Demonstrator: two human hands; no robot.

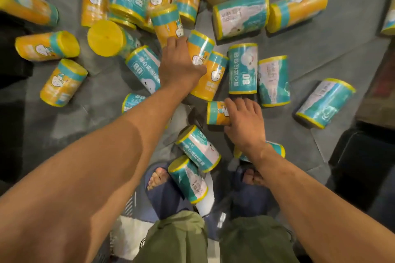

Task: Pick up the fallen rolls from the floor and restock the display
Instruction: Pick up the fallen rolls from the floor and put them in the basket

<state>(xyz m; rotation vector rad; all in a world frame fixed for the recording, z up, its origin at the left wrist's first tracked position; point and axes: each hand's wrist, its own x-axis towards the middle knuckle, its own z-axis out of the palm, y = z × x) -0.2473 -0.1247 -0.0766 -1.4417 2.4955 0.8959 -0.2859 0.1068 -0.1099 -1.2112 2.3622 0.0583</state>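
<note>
Head view: our left hand (179,64) curls around the upper orange roll (201,48), our right hand (245,123) grips the lower orange roll (215,113).

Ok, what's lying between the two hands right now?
In the head view, one orange roll lies between the left hand and right hand; a sliver of bare floor follows before the short roll the right hand grips.

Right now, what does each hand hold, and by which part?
The left hand grips the upper orange roll round its side; the right hand grips the lower orange roll over its right end.
</note>
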